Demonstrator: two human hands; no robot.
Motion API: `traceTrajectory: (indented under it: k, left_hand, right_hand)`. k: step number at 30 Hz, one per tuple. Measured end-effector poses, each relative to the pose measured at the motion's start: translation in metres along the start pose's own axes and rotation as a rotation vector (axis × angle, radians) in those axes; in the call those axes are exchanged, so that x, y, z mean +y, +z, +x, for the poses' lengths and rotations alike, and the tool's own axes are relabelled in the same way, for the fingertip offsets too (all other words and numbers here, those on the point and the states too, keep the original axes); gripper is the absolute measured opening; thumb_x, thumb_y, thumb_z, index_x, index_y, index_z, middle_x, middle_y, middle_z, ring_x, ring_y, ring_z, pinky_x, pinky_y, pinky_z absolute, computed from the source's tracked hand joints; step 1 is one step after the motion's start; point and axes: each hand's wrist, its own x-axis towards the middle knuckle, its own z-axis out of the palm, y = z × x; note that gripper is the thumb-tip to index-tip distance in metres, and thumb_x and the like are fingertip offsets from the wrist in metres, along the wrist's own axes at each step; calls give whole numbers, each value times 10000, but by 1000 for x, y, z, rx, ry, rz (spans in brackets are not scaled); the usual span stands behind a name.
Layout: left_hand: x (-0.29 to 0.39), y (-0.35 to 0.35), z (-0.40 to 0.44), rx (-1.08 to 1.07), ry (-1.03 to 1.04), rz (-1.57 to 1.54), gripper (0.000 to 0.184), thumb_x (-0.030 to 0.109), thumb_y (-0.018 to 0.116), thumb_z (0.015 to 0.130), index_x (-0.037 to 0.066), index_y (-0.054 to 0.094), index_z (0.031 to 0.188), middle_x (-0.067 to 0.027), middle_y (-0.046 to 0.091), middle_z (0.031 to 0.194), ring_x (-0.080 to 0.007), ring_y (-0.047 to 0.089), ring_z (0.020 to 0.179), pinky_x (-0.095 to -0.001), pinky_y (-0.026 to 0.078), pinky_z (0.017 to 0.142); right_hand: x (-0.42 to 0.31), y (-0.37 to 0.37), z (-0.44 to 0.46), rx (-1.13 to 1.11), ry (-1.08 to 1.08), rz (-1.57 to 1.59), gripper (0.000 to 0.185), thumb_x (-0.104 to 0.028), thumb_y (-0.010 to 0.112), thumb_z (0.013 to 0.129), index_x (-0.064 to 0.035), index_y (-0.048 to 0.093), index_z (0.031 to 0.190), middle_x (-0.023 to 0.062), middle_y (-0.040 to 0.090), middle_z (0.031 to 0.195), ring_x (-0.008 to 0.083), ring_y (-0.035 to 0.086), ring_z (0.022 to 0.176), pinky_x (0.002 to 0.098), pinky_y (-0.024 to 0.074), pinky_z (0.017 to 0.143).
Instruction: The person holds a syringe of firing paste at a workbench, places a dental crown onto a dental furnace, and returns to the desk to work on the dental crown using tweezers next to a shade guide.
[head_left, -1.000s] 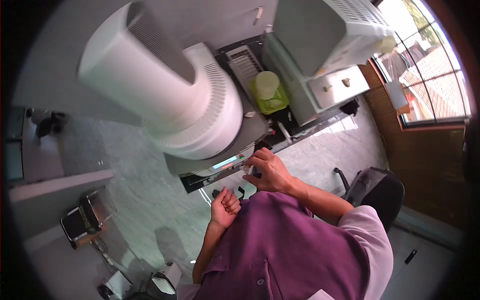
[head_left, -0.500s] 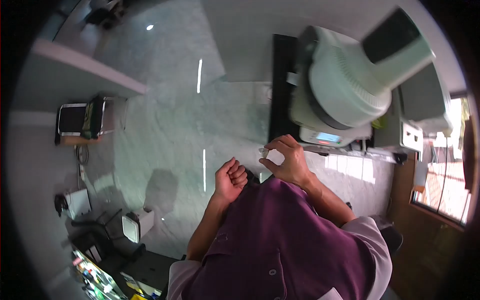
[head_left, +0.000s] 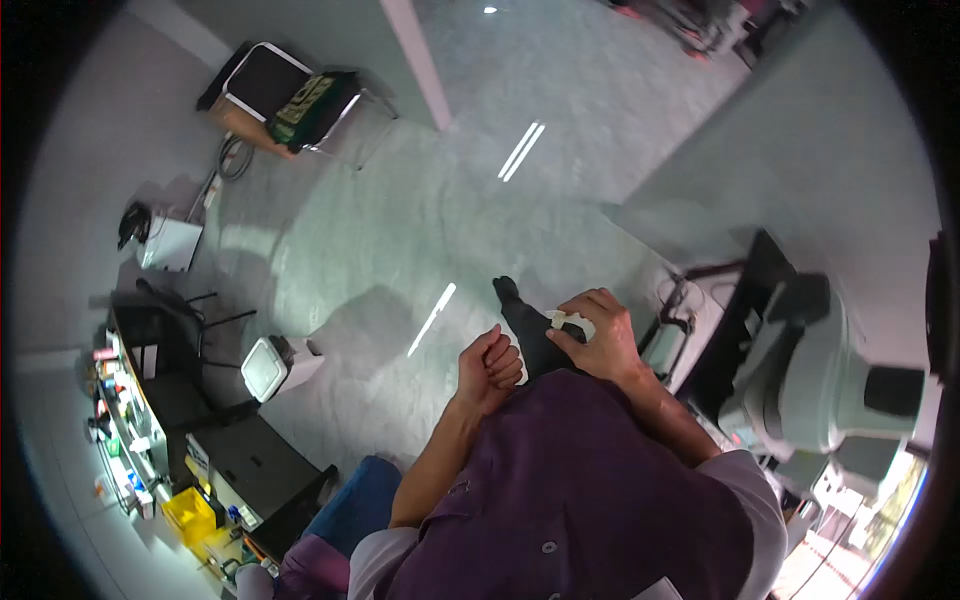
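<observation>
My right hand (head_left: 602, 335) is held in front of my waist, its thumb and fingertips pinching a small whitish, translucent piece (head_left: 557, 319) whose kind I cannot make out. To its left, my left hand (head_left: 488, 368) is curled into a fist with the thumb resting over the fingers. The inside of that fist is hidden, so anything in it does not show. Both hands are in the air above the floor and apart from each other. Below them show a dark trouser leg and a dark foot (head_left: 506, 289).
At right stands a large pale machine (head_left: 800, 390) beside a dark panel. A white bin (head_left: 265, 369) and a black desk (head_left: 250, 465) with a yellow tray (head_left: 189, 516) are at left. A chair (head_left: 265, 85) holds a green cloth (head_left: 305, 108). A wall post (head_left: 418, 65) rises ahead.
My view has turned left: the pale machine has shifted to the lower right, and more of the desk shows. My right hand keeps its pinch on the small piece; my left hand stays closed.
</observation>
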Motion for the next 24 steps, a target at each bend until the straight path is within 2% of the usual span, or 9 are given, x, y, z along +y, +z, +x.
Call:
traceTrajectory:
  k: [4, 7, 11, 14, 19, 21, 23, 24]
  left_hand:
    - [95, -16, 12, 108, 158, -139, 515, 393, 437, 1091, 192, 320, 631, 64, 211, 560, -92, 170, 452, -281, 160, 426]
    - [169, -42, 11, 258, 260, -207, 515, 390, 449, 1090, 190, 316, 634, 60, 217, 560, -95, 173, 446, -281, 163, 422]
    - [271, -59, -4, 429, 440, -293, 507, 370, 444, 1095, 197, 347, 629, 61, 239, 543, -85, 193, 422, -269, 173, 390]
    - [333, -97, -20, 369, 581, -400, 496, 379, 471, 1086, 199, 346, 641, 55, 238, 542, -96, 207, 417, -268, 195, 389]
    - [420, -182, -43, 322, 760, -671, 482, 384, 561, 1046, 202, 359, 647, 54, 266, 562, -91, 232, 445, -262, 200, 402]
    - [465, -212, -65, 377, 737, -707, 471, 339, 475, 1076, 214, 351, 639, 63, 285, 561, -91, 235, 442, -262, 203, 390]
    - [514, -238, -95, 437, 758, -708, 475, 356, 485, 1074, 216, 342, 643, 62, 281, 566, -95, 230, 448, -267, 206, 401]
    - [539, -247, -113, 454, 771, -715, 476, 359, 487, 1074, 217, 341, 644, 61, 278, 566, -96, 230, 448, -270, 204, 402]
  right_hand:
    - [-19, 57, 112, -112, -76, 55, 293, -146, 875, 714, -42, 735, 950, 93, 694, 949, 282, 649, 922, 394, 539, 808]
    - [-37, 112, 206, -153, -232, 78, 308, -112, 887, 700, -39, 738, 960, 99, 707, 953, 282, 663, 904, 378, 543, 787]
    - [-93, 182, 326, -313, -392, 98, 313, -118, 889, 701, -34, 732, 959, 103, 703, 949, 285, 660, 903, 386, 537, 781]
    - [-135, 244, 401, -432, -569, 120, 321, -119, 893, 697, -33, 728, 959, 107, 705, 946, 289, 659, 892, 390, 537, 779]
    - [-202, 376, 483, -594, -715, 115, 333, -113, 898, 691, -32, 728, 966, 111, 704, 935, 282, 659, 873, 382, 537, 734]
    - [-239, 438, 502, -623, -732, 133, 335, -109, 899, 690, -33, 729, 968, 109, 702, 930, 270, 659, 862, 371, 535, 716]
    - [-272, 488, 519, -650, -720, 130, 336, -108, 901, 691, -35, 730, 970, 107, 699, 924, 257, 658, 848, 356, 531, 702]
    - [-289, 508, 524, -689, -645, 114, 332, -140, 900, 691, -34, 734, 958, 114, 703, 923, 265, 663, 846, 366, 537, 710]
